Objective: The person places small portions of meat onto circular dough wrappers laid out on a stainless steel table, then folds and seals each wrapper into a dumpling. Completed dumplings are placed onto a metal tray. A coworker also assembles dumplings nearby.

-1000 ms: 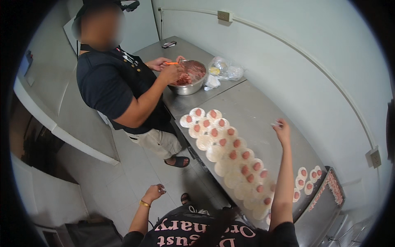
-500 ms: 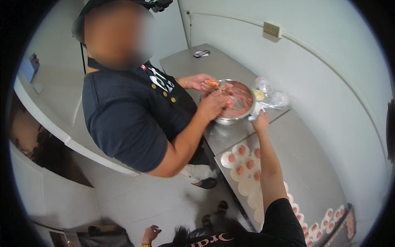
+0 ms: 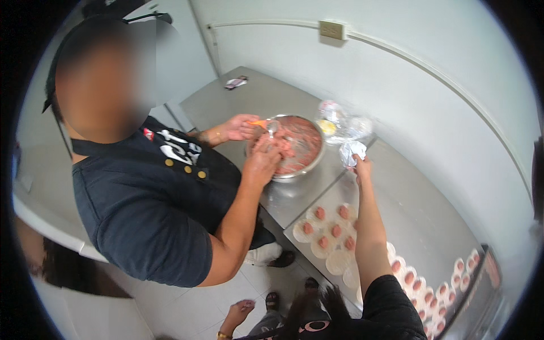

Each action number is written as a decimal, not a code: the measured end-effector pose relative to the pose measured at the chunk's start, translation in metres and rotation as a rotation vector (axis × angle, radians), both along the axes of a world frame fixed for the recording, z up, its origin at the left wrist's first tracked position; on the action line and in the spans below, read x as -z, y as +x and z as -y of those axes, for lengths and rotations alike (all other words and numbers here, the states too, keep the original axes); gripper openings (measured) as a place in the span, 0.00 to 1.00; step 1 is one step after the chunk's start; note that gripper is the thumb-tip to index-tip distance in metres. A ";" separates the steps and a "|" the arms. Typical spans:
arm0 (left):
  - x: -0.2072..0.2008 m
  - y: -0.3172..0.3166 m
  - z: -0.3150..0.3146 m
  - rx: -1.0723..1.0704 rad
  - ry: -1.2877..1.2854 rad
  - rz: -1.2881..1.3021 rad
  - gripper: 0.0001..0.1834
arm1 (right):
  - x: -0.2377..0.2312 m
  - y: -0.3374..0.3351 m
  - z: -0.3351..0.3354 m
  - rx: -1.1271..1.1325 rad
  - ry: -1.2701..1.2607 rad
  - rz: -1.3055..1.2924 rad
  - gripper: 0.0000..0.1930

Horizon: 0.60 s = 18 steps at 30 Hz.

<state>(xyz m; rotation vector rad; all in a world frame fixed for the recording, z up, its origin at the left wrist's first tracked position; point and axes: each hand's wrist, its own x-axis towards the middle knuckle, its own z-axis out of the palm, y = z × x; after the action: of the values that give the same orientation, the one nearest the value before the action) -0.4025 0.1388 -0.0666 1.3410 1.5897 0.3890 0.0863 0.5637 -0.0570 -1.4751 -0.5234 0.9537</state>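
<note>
I report from the remote head view. The right hand [image 3: 364,167] is extended to the far end of the surface [image 3: 419,204], its fingers closed on the near edge of a white crumpled bundle [image 3: 352,154]. I find that bundle beside the joint in the metal top, between the mixing bowl [image 3: 294,177] and the forearm, just short of a clear plastic bag [image 3: 331,116]. Whether it is clear of the metal or resting on it, I cannot tell.

The left hand [image 3: 241,311] hangs low over the floor, fingers curled; I cannot determine whether anything is in it.

Across the corner, a co-worker has one hand [image 3: 241,127] on an orange-handled scoop [image 3: 259,123] and the other hand [image 3: 264,161] at the ground meat [image 3: 306,136] in the bowl.

Along the near side lie round wrappers [image 3: 338,262], many bearing meat portions [image 3: 336,231], some bare; the right forearm passes over them and hides part of the rows.

In my judgement the step in hand is taking hold of the bundle. Moving it from here calls for a firm pinch, a path clear of the bowl's rim, and a forearm carried high enough to spare the wrappers.
</note>
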 end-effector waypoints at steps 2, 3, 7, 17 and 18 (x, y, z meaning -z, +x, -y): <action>-0.018 0.032 -0.036 0.145 0.096 0.122 0.12 | -0.017 0.004 0.062 -0.022 0.243 -0.154 0.26; -0.026 0.048 -0.052 0.189 0.056 0.181 0.13 | -0.026 0.000 0.096 -0.034 0.372 -0.235 0.26; -0.054 0.106 -0.103 0.499 0.208 0.541 0.14 | -0.067 -0.038 0.246 -0.014 0.437 -0.275 0.21; -0.079 0.191 0.007 0.823 -0.418 1.100 0.29 | -0.077 -0.209 0.554 0.446 -0.004 0.097 0.16; -0.076 0.192 0.029 0.900 -0.387 1.102 0.28 | -0.077 -0.215 0.582 0.491 0.020 0.099 0.16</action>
<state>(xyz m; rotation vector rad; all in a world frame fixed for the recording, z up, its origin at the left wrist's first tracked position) -0.2104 0.1096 0.0093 1.0735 0.0842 0.1668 -0.1288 -0.0184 0.0203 -1.5415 -0.2202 0.4900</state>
